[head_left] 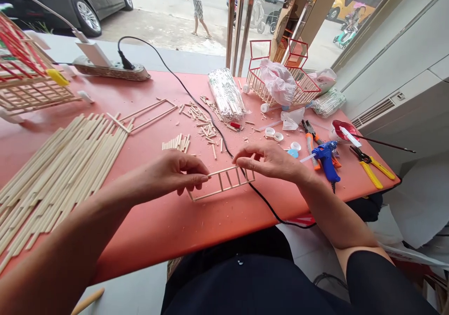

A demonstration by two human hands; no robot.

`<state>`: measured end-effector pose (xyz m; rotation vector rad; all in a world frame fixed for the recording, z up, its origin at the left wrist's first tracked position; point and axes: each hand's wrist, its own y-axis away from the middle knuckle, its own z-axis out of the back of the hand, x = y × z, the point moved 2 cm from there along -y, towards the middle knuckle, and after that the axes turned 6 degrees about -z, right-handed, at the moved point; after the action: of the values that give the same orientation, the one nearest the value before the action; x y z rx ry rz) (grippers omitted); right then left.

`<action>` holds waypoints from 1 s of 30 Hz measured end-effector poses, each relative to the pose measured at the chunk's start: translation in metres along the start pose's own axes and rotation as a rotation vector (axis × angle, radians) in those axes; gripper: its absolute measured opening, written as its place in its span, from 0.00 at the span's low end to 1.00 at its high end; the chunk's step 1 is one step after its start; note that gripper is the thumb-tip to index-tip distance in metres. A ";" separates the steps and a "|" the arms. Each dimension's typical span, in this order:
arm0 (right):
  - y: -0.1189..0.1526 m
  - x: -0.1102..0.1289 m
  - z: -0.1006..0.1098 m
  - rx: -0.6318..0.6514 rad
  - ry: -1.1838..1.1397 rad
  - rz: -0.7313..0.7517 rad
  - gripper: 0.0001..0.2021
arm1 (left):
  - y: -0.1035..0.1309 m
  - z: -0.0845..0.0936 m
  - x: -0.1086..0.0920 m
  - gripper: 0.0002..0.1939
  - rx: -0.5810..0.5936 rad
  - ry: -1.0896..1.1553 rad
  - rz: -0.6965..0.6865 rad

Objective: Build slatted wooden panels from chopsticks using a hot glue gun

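A small ladder-like wooden stick frame, with several short rungs between two long rails, is held just above the front of the table. My left hand pinches the upper rail near its left end with thumb and forefinger. At the upper rail's right part, my right hand has its fingertips closed on the frame, and its fingers partly hide the rungs there. Short cut sticks lie in a small row behind my left hand, and more loose short pieces are scattered farther back.
Long wooden sticks cover the table's left side, with an open stick frame behind. A black cable crosses the table. Pliers, a blue glue gun and yellow-handled cutters lie right. Red-trimmed stick model stands behind.
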<state>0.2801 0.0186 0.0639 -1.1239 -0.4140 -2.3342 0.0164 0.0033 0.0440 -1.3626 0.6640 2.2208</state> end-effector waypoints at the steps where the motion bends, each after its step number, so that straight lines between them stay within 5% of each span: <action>1: 0.000 0.000 -0.002 0.005 -0.006 0.000 0.17 | -0.001 0.001 0.000 0.12 -0.002 -0.007 0.006; 12: -0.002 -0.011 -0.018 0.030 -0.239 -0.155 0.17 | -0.006 0.017 -0.019 0.15 -0.149 -0.115 -0.034; 17: -0.003 -0.016 -0.020 -0.049 -0.379 -0.180 0.20 | 0.003 0.019 -0.033 0.22 -0.529 -0.190 -0.145; 21: -0.002 -0.017 -0.021 -0.153 -0.466 -0.182 0.23 | 0.015 0.000 -0.051 0.12 -0.865 -0.426 -0.264; 26: 0.000 -0.014 -0.027 -0.227 -0.485 -0.146 0.25 | 0.011 -0.040 -0.052 0.13 -0.727 -0.588 -0.221; 30: 0.002 -0.012 -0.029 -0.274 -0.480 -0.104 0.26 | -0.001 -0.054 -0.044 0.16 -0.742 -0.729 -0.169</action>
<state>0.2694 0.0067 0.0374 -1.8470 -0.3300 -2.2393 0.0724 -0.0343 0.0625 -0.6985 -0.5546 2.6586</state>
